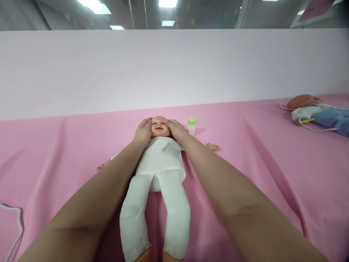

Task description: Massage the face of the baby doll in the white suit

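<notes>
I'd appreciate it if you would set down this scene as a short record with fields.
surface: pink cloth
main item: white-bodied baby doll, lying on its back, arms spread
left hand: against one side of its head
right hand: against the other side
container: small whitish bottle with a green lid, upright beside the right hand
far right: second doll in blue and white, thin white tubing around it
lower left: pale cord

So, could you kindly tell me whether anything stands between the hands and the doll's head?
Nothing visible does: the left hand and right hand lie against either side of the doll's head. The green-lidded container stands beside the right hand, on its outer side.
</notes>
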The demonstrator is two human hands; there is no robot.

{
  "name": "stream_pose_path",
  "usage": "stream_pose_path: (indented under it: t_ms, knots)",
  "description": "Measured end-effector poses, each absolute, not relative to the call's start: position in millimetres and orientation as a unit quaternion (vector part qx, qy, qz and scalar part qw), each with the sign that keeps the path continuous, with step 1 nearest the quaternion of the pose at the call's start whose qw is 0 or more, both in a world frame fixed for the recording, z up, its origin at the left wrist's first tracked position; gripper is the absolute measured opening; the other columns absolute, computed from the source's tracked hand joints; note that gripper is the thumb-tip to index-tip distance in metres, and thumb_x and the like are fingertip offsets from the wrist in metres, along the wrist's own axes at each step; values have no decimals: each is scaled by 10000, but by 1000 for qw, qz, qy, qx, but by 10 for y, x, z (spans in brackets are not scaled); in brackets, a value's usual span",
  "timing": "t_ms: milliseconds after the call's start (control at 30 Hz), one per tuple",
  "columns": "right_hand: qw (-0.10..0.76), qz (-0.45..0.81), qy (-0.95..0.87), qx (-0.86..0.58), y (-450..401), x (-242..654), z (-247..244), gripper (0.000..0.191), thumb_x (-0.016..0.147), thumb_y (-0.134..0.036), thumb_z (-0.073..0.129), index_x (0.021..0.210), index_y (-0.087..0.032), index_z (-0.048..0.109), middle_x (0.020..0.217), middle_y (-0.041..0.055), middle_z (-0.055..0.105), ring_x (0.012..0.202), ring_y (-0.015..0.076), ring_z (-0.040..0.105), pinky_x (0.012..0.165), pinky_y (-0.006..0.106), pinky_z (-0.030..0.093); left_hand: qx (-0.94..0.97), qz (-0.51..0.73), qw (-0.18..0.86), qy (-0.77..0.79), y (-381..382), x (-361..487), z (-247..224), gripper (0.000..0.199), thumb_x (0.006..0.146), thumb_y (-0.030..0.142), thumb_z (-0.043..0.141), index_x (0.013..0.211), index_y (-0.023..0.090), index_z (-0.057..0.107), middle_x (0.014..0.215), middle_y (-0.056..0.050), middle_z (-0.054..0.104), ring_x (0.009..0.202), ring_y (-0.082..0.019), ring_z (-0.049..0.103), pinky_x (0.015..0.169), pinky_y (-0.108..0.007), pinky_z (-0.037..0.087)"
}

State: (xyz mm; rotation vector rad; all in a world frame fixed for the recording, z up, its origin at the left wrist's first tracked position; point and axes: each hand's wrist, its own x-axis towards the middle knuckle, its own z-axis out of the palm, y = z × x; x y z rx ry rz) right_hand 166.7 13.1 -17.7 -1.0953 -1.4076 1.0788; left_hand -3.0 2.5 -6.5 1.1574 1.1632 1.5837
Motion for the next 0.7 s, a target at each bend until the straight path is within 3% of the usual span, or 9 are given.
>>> stream_pose_path:
  t_ms: [467,700]
  knots:
    - [532,512,-534,-412,304,1660,-344,374,911,-534,631,1171,-279,718,1201,25,760,1105,236,696,1023,395,550,443,619,435,481,-32,-5,-2,348,892,282,618,1216,205,721,1163,-88,761,1016,-221,724,942,-361,589]
    - [546,507,-531,-404,368,1641,-395,397,882,-558,668,1158,-278,723,1212,26,760,1157,242,689,1036,404,551,419,629,455,471,-25,14,-1,380,871,221,598,1232,186,710,1092,-91,774,964,-222,736,917,-368,598]
